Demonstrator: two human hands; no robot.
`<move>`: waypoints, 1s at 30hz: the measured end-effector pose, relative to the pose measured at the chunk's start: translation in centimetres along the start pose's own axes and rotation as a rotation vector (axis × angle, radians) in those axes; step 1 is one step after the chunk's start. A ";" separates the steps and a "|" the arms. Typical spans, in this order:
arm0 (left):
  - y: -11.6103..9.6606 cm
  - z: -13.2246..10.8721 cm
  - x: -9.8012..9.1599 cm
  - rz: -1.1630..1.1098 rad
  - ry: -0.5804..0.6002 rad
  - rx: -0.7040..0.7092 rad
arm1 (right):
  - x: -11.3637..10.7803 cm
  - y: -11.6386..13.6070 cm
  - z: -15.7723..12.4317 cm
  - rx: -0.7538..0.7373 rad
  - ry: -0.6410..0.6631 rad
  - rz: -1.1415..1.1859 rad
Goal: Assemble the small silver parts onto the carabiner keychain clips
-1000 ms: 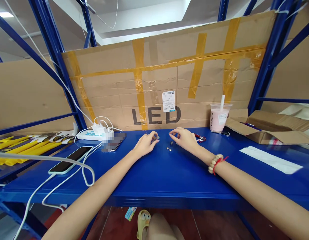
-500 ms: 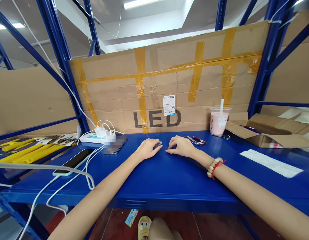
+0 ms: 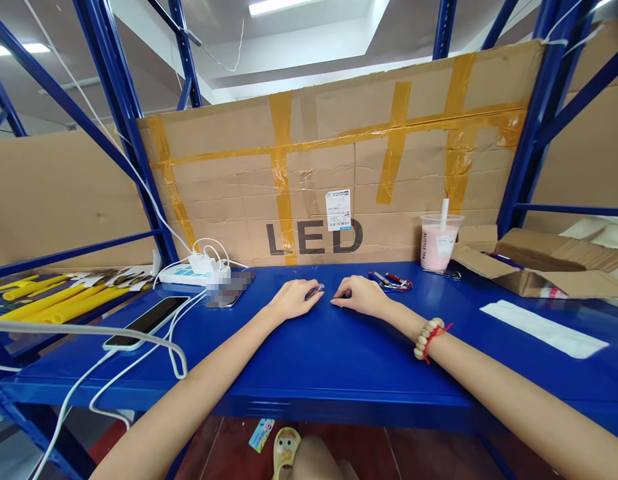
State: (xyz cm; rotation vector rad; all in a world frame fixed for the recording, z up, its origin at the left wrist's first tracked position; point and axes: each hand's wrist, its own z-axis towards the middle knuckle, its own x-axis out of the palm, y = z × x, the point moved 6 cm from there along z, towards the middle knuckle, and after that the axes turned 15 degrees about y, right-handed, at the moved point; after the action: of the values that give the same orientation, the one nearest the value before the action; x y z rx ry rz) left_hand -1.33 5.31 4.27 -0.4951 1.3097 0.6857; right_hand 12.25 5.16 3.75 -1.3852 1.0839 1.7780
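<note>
My left hand (image 3: 295, 299) rests on the blue tabletop (image 3: 329, 360), its fingers closed around a short, clear and dark piece (image 3: 315, 291) that looks like the end of a pen. Facing it across a narrow gap, my right hand (image 3: 363, 295) has thumb and fingertips pinched together on the table. Something small and dark shows inside that pinch, too little to name. A beaded bracelet (image 3: 429, 339) with a red string circles the right wrist. Just behind the right hand lies a small group of blue, red and silver pens (image 3: 393, 281), partly hidden by it.
A cup of pink drink (image 3: 439, 243) stands back right, beside an open cardboard box (image 3: 533, 267) and a white strip (image 3: 543, 328). On the left are a phone (image 3: 147, 323), white cables (image 3: 176, 333), a power strip (image 3: 189, 272) and yellow tubes (image 3: 73, 303). Taped cardboard (image 3: 229, 193) closes the back.
Both hands stay almost in place. In the left hand, the small piece has tilted slightly and shows more; the right hand has barely shifted, uncovering a bit more of the pens.
</note>
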 end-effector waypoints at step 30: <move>0.2 -0.1 0.0 0.004 0.028 -0.032 | 1.5 -1.6 1.3 -0.065 0.019 0.362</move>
State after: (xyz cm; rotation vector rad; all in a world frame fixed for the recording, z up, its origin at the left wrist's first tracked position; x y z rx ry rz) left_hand -1.53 5.37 4.22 -0.5296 1.3280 0.7062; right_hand 12.66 7.07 2.04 -1.3072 1.3663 2.0728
